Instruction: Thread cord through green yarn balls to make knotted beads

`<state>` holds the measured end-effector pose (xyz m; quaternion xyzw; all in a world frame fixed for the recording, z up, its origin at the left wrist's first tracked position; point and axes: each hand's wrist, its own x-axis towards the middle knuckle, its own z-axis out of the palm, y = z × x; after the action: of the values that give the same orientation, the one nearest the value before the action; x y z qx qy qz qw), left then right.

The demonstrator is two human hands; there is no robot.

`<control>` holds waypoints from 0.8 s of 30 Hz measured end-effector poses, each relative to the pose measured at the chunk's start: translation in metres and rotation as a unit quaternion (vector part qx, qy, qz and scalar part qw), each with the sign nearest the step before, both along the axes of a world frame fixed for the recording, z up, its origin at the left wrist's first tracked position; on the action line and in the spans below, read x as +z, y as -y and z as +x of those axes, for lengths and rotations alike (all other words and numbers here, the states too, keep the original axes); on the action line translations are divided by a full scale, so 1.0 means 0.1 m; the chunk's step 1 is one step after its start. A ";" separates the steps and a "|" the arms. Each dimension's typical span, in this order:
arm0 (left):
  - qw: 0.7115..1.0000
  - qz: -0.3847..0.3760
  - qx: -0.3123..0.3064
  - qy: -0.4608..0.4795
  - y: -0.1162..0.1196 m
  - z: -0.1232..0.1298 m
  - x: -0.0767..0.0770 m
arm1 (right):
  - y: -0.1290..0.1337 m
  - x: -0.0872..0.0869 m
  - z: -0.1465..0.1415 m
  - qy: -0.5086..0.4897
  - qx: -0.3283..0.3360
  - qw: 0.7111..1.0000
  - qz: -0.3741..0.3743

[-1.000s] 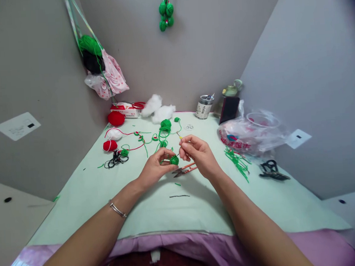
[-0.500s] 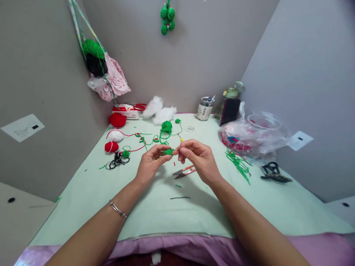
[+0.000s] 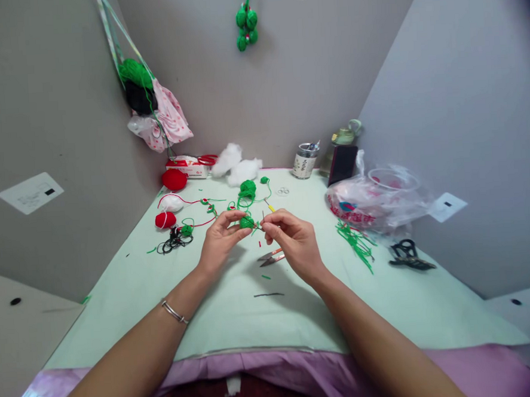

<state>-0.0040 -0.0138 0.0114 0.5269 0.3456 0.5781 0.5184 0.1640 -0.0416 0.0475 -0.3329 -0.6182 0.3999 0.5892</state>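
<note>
Between the thumb and fingers of my left hand [image 3: 222,237] is a small green crocheted ball [image 3: 247,222]. Close beside it on the right, my right hand [image 3: 292,236] pinches a thin, dark, needle-like piece [image 3: 263,215] that stands up from the fingertips. A short green yarn end [image 3: 257,226] lies between the ball and those fingertips. Just behind the right hand shows a yellow-handled crochet hook [image 3: 271,208]. Thread snips [image 3: 271,258] lie on the table below the right hand, their handle end hidden by it.
Farther back sit a green yarn ball [image 3: 247,190], white stuffing [image 3: 244,172] and small crocheted pieces [image 3: 210,208]. Red yarn [image 3: 165,220] and black cord [image 3: 174,241] are at left. A plastic bag [image 3: 368,201], green yarn scraps [image 3: 356,245] and a black claw clip [image 3: 410,257] occupy the right.
The green ball has turned in my left hand and shows a rounder side. My right fingertips have shifted slightly left, and the thin piece now stands up from them. The view has moved a little.
</note>
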 end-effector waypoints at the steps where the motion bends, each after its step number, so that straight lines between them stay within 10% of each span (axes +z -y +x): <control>1: 1.000 -0.003 0.001 0.010 -0.01 0.00 0.00 | 0.00 0.00 0.00 0.004 0.001 1.000 0.001; 24: 0.996 0.011 0.031 -0.087 0.02 -0.02 0.00 | -0.06 -0.05 0.00 -0.033 0.123 0.979 -0.162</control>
<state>-0.0057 -0.0162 0.0114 0.5699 0.3991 0.5496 0.4625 0.1642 -0.0360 0.0424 -0.3319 -0.5618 0.5748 0.4939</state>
